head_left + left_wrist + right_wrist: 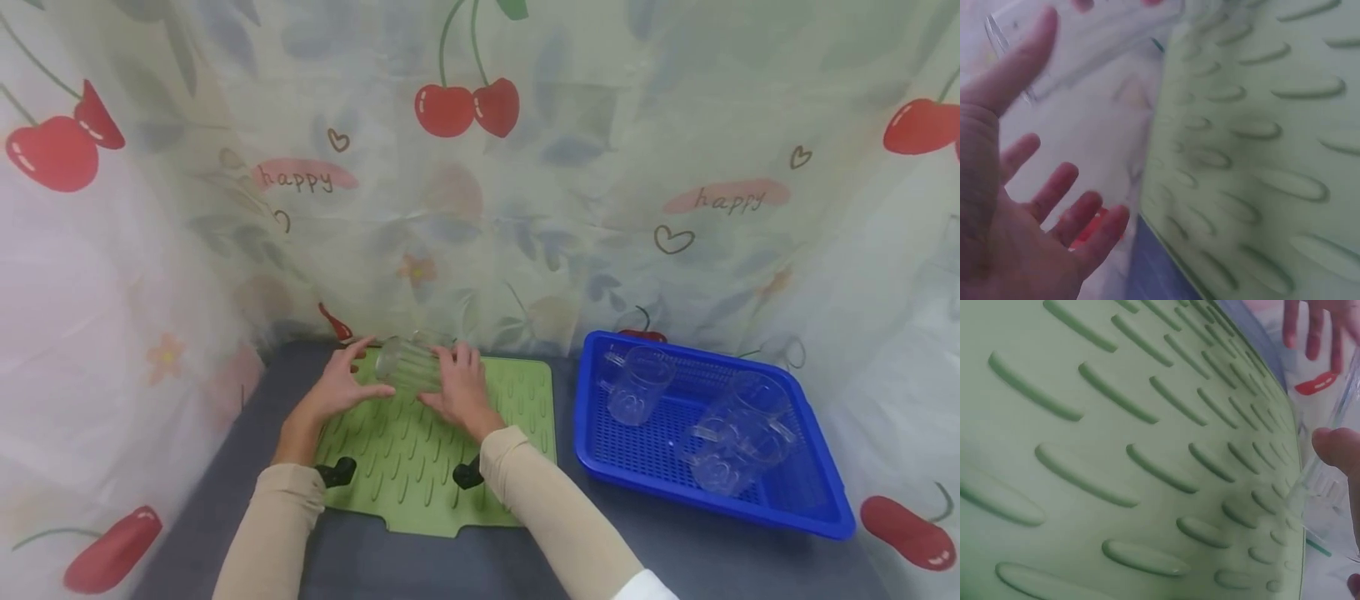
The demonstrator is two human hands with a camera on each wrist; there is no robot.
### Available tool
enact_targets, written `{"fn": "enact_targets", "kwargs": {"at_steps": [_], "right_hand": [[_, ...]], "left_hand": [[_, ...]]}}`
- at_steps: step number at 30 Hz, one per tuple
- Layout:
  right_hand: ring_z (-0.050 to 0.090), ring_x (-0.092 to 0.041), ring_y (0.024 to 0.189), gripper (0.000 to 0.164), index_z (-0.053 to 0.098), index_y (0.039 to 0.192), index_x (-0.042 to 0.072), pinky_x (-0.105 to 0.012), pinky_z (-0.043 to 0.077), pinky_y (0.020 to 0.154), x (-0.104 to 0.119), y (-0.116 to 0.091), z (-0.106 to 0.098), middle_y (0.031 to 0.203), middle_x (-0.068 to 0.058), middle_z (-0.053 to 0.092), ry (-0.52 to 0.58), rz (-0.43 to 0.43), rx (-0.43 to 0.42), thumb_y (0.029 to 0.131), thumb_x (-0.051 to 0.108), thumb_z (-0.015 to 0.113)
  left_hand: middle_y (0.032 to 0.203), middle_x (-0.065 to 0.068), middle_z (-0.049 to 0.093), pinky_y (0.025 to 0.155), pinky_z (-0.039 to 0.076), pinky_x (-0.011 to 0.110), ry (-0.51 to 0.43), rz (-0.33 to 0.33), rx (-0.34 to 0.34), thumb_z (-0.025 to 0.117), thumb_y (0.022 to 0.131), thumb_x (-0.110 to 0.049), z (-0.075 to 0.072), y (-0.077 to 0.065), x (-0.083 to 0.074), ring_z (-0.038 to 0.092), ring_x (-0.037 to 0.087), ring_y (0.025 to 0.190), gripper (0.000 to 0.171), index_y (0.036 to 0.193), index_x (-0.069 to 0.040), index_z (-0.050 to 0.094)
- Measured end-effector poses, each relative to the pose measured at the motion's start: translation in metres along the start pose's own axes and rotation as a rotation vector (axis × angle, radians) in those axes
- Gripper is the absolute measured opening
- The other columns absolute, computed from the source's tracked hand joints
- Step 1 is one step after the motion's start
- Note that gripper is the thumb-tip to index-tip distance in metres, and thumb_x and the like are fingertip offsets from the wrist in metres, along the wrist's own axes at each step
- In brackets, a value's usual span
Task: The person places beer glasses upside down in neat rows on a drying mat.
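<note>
A clear glass mug (405, 365) is held on its side above the back part of a green mat (420, 508) with raised oval ridges. My right hand (462, 387) grips it at its right end, the thumb on the near side. Around the mug's left end my left hand (339, 387) is spread, thumb and fingers apart. In the left wrist view that hand's fingers (1060, 187) hold nothing, and its thumb overlaps the end of the mug. The right thumb (1338, 447) lies against the glass in the right wrist view. What looks like a handle shows on the mug's far side.
To the right stands a blue plastic basket (588, 400) with perforated walls. Inside it are a clear glass mug (641, 383) on the left and overlapping glass mugs (738, 450) on the right. A printed curtain (525, 225) hangs behind the dark table (360, 558) and along both sides.
</note>
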State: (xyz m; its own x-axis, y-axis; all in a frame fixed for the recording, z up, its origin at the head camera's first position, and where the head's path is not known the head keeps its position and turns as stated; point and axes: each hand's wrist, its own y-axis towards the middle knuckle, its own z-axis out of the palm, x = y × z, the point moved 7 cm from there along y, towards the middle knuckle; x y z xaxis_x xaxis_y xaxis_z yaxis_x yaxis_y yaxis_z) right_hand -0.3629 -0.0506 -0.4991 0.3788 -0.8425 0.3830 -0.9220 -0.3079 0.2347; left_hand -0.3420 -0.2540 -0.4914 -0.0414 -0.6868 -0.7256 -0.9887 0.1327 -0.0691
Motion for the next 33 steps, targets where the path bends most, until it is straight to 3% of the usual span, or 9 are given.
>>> {"fn": "enact_targets", "kwargs": {"at_steps": [4, 9, 14, 18, 26, 33], "right_hand": [[0.039, -0.024, 0.107, 0.086, 0.044, 0.152, 0.023, -0.040, 0.040, 0.097, -0.004, 0.000, 0.001, 0.126, -0.007, 0.045, -0.019, 0.006, 0.010, 0.081, 0.049, 0.084], [0.040, -0.025, 0.112, 0.083, 0.045, 0.151, 0.026, -0.043, 0.039, 0.098, -0.007, 0.000, 0.004, 0.131, -0.006, 0.046, 0.008, 0.022, 0.030, 0.082, 0.049, 0.084], [0.042, -0.027, 0.116, 0.084, 0.044, 0.153, 0.027, -0.044, 0.038, 0.101, -0.008, -0.001, 0.005, 0.136, -0.007, 0.048, 0.043, 0.035, 0.038, 0.082, 0.048, 0.084], [0.043, -0.028, 0.118, 0.086, 0.044, 0.153, 0.026, -0.045, 0.038, 0.104, -0.010, -0.001, 0.007, 0.138, -0.007, 0.049, 0.094, 0.068, 0.038, 0.081, 0.047, 0.085], [0.048, -0.029, 0.121, 0.087, 0.046, 0.152, 0.023, -0.046, 0.044, 0.103, -0.008, 0.002, 0.009, 0.140, -0.009, 0.051, 0.193, 0.128, 0.010, 0.079, 0.049, 0.085], [0.047, -0.031, 0.136, 0.089, 0.042, 0.155, 0.020, -0.046, 0.046, 0.112, -0.005, 0.003, 0.018, 0.147, -0.011, 0.050, 0.332, 0.198, 0.081, 0.080, 0.043, 0.085]], "left_hand": [[0.159, 0.030, 0.029, 0.108, 0.034, 0.075, 0.083, -0.060, -0.023, 0.079, 0.086, -0.049, 0.000, -0.002, 0.018, 0.024, 0.056, 0.146, 0.105, 0.164, -0.012, 0.019], [0.156, 0.033, 0.034, 0.113, 0.026, 0.075, 0.141, -0.079, -0.045, 0.081, 0.084, -0.047, 0.007, -0.004, 0.043, 0.024, 0.058, 0.144, 0.102, 0.161, -0.005, 0.028], [0.161, 0.034, 0.024, 0.112, 0.026, 0.077, 0.187, -0.138, 0.001, 0.087, 0.077, -0.050, 0.017, -0.009, 0.059, 0.018, 0.060, 0.146, 0.110, 0.160, -0.008, 0.031], [0.164, 0.032, 0.016, 0.111, 0.026, 0.079, 0.195, -0.159, 0.039, 0.089, 0.074, -0.052, 0.023, -0.013, 0.064, 0.010, 0.061, 0.148, 0.112, 0.161, -0.011, 0.031], [0.168, 0.028, 0.008, 0.115, 0.018, 0.079, 0.212, -0.166, 0.045, 0.087, 0.077, -0.050, 0.025, -0.016, 0.063, 0.004, 0.059, 0.152, 0.111, 0.162, -0.011, 0.028], [0.170, 0.026, 0.003, 0.116, 0.012, 0.081, 0.186, -0.184, 0.068, 0.087, 0.077, -0.051, 0.029, -0.017, 0.067, -0.005, 0.057, 0.154, 0.112, 0.163, -0.015, 0.025]]}}
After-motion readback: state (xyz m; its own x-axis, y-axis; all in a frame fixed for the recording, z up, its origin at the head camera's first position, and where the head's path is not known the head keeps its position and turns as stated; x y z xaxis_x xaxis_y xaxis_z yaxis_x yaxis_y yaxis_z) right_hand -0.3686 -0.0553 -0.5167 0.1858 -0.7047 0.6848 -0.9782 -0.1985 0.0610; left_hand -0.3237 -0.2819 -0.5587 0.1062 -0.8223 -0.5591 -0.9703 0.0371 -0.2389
